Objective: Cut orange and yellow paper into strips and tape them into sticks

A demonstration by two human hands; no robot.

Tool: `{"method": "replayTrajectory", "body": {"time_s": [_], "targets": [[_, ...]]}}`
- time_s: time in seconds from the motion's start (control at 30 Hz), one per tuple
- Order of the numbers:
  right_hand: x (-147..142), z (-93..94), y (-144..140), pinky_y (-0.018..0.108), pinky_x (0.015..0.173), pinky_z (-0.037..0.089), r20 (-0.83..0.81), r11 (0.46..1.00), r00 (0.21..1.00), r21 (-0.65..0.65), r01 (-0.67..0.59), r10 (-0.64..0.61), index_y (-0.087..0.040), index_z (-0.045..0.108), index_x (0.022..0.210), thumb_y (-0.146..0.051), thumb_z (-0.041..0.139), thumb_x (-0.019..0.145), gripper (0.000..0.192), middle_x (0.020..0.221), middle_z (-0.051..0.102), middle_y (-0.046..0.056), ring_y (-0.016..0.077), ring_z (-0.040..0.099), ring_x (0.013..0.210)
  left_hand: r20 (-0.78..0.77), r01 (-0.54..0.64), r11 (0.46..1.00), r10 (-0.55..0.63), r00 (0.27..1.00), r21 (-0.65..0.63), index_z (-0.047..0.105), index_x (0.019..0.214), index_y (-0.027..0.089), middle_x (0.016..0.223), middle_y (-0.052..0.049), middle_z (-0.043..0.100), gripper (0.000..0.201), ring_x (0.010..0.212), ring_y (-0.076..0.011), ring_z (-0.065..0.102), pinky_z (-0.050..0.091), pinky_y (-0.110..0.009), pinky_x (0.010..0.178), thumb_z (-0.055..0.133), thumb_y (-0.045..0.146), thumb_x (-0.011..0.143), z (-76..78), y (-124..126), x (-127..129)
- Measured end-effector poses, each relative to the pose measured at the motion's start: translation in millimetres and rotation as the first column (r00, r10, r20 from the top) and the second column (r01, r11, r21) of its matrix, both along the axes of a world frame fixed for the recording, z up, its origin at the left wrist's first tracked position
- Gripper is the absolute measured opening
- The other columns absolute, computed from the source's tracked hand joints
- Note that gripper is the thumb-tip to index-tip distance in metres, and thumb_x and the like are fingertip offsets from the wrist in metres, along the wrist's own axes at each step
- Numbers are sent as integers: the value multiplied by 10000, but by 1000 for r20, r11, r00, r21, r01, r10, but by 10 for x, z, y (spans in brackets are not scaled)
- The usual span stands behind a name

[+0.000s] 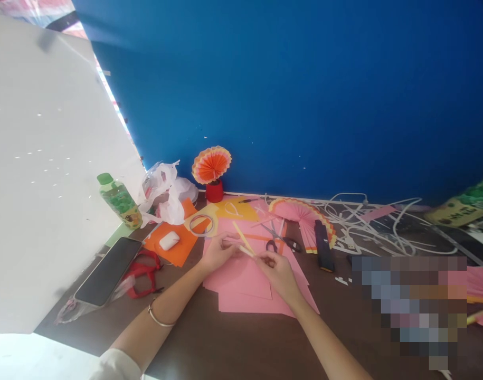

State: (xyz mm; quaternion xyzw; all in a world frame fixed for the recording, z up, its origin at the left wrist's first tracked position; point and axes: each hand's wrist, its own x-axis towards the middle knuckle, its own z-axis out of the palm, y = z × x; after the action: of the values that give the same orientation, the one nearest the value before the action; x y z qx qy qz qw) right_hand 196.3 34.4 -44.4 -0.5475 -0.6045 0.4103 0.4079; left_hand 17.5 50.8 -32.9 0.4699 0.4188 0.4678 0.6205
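Observation:
Above a stack of pink paper (pixel 245 287), my left hand (pixel 222 252) pinches one end of a narrow pale paper strip (pixel 246 250). My right hand (pixel 276 270) grips the other end between thumb and fingers. A yellow strip (pixel 241 235) slants away from the fingertips; I cannot tell whether it is joined to the pale one. Just beyond my right hand, scissors (pixel 292 244) with dark handles lie on the paper. A roll of tape (pixel 202 225) rests beyond my left hand, by orange paper (pixel 181 250).
A pleated pink fan (pixel 296 214) lies behind a black stapler-like object (pixel 324 245). An orange paper fan (pixel 212 164) stands in a red holder. Left are a phone (pixel 109 272), a white case (pixel 169 240) and a green-capped bottle (pixel 120 200). White cables (pixel 378 232) tangle at right.

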Motion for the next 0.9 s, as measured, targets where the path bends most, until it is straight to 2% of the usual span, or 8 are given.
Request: {"method": "replayTrajectory", "body": {"time_s": [0.2, 0.43, 0.7, 0.8, 0.9], "targets": [[-38, 55, -8, 281, 538, 430, -15, 999, 1000, -38, 22, -22, -180, 627, 611, -331, 596, 612, 155, 589, 625, 34, 180, 556, 564, -15, -8, 998, 9, 1000, 62, 532, 868, 164, 872, -90, 691, 278, 813, -225, 663, 537, -337, 697, 655, 341, 693, -10, 1, -8], [-22, 11, 14, 273, 516, 391, 33, 1000, 999, -16, -5, 6, -181, 611, 584, -351, 583, 627, 177, 560, 594, 24, 168, 519, 540, -4, -1, 996, 2, 1000, 84, 492, 807, 156, 852, -108, 695, 235, 789, -209, 666, 528, -323, 684, 641, 311, 711, 2, -8, -1], [-54, 50, 1, 275, 524, 391, 70, 1000, 997, -9, 14, -13, -182, 594, 569, -356, 577, 636, 187, 558, 603, 28, 170, 521, 547, 12, -4, 997, 3, 1000, 76, 472, 795, 166, 827, -93, 699, 239, 726, -181, 668, 520, -281, 643, 644, 308, 706, 10, -21, 3], [-60, 42, 3, 272, 522, 392, 54, 1000, 998, -7, 20, -20, -172, 606, 590, -374, 581, 637, 209, 566, 607, 31, 166, 521, 543, 18, 5, 998, -7, 1000, 66, 486, 830, 162, 826, -91, 697, 256, 742, -188, 666, 518, -307, 683, 644, 320, 705, 42, -32, 10], [-52, 36, 14, 272, 517, 404, -14, 1000, 1000, -19, 3, -4, -171, 610, 591, -391, 600, 618, 221, 576, 612, 35, 169, 537, 543, 30, 37, 996, -40, 999, 83, 527, 908, 148, 943, -111, 670, 292, 862, -201, 642, 494, -335, 786, 658, 298, 695, 49, -32, 22]]}}
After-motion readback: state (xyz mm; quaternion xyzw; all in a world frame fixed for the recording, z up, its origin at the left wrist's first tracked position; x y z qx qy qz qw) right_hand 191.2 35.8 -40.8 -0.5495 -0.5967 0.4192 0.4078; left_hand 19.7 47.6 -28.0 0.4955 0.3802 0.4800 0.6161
